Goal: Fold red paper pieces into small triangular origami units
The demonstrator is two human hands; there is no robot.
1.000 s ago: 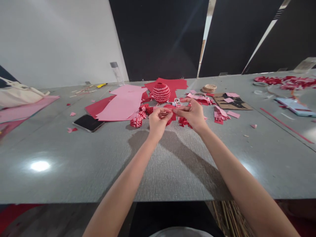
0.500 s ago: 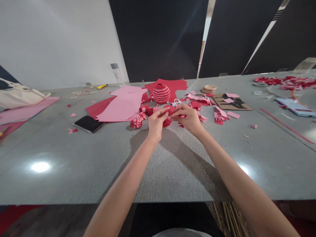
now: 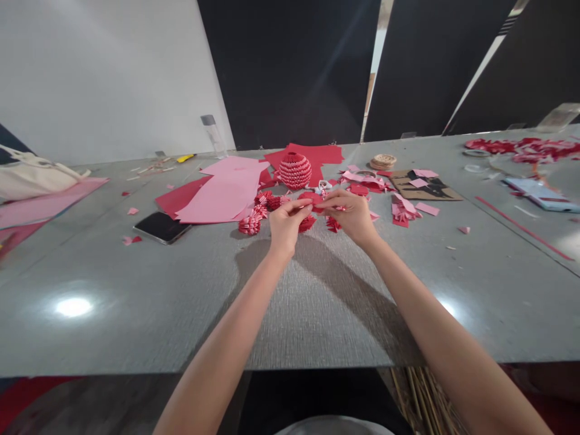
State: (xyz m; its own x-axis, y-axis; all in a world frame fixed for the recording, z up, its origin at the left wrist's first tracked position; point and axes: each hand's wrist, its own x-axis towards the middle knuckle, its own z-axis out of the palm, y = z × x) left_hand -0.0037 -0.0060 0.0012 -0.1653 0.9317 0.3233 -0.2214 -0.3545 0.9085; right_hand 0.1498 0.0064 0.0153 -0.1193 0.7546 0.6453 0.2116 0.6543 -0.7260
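A small piece of red paper (image 3: pixel 310 197) is pinched between both my hands above the table. My left hand (image 3: pixel 287 223) grips its left side with thumb and fingers, while my right hand (image 3: pixel 351 216) has hold of the right side. Just beyond them stands a round ball of folded red and pink paper (image 3: pixel 295 171). Chains of folded paper pieces (image 3: pixel 251 223) lie to the left of my hands, and a red folded cluster (image 3: pixel 307 224) shows beneath them. The fingers partly hide the paper's shape.
Pink sheets (image 3: pixel 222 190) and a black phone (image 3: pixel 162 228) lie to the left. Paper strips (image 3: pixel 367 179), a brown card (image 3: pixel 435 187) and a wooden coaster stack (image 3: pixel 383 161) are to the right. Farther right lies a light blue phone (image 3: pixel 546 193). A clear bottle (image 3: pixel 212 136) stands behind.
My right hand has shifted slightly to the right, and its fingers have moved over the red paper. The paper now looks flatter. My left hand stays almost in place.
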